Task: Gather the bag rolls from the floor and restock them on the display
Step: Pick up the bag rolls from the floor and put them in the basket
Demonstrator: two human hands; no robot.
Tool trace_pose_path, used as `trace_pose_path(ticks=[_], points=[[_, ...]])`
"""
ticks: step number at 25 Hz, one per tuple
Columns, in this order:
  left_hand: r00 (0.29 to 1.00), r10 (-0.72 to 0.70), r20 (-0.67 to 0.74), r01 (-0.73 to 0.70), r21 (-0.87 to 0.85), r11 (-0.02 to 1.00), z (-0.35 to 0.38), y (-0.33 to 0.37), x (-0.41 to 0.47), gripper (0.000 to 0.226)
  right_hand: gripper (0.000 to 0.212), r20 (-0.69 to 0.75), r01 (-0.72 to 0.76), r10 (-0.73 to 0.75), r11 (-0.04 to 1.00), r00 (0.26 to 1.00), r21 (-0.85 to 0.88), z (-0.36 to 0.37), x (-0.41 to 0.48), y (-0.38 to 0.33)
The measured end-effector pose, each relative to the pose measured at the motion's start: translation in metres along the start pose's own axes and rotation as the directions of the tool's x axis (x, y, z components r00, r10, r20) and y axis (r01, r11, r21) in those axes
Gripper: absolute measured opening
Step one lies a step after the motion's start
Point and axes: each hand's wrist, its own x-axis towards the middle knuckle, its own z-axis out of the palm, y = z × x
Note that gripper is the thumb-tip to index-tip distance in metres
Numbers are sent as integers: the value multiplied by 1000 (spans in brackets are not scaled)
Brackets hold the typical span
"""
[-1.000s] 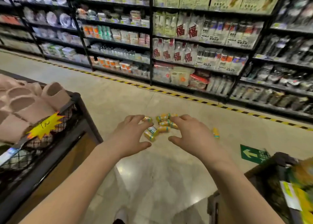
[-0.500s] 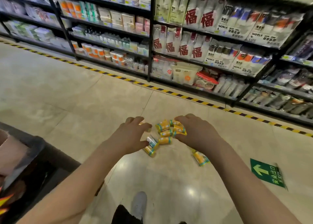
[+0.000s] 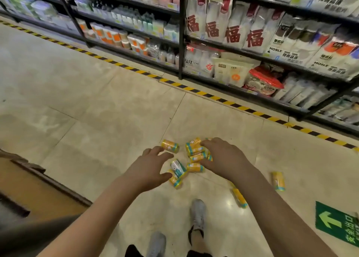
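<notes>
While reaching down, spreading the left hand (image 3: 149, 169) wide, gripping nothing, just beside the yellow bag rolls (image 3: 195, 167) piled on the floor (image 3: 97, 120); cupping the right hand (image 3: 223, 159) over that pile, can't tell if actually gripping. Also seeing two stray rolls (image 3: 278, 180) lying off to the right near a green arrow sticker (image 3: 336, 223), stocked shelves (image 3: 181, 42) beyond.

Glossy beige tile floor (image 3: 97, 105) with scattered yellow bag rolls (image 3: 195, 167), striped hazard tape (image 3: 196, 91), green arrow sticker (image 3: 334, 223).
</notes>
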Motion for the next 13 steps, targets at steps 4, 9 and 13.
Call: trace_pose_path(ticks=[4,9,13], points=[[995,-91,41,94,-87,992,68,-26,98,62,59,65,32,-34,999,997,30,63,114,57],[972,-186,143,207,-149,967,200,-94,211,62,51,168,29,-43,996,985,84,209,253,97],[934,-265,239,304,-143,942,321,-151,275,63,54,249,-24,-10,991,969,135,359,323,108]])
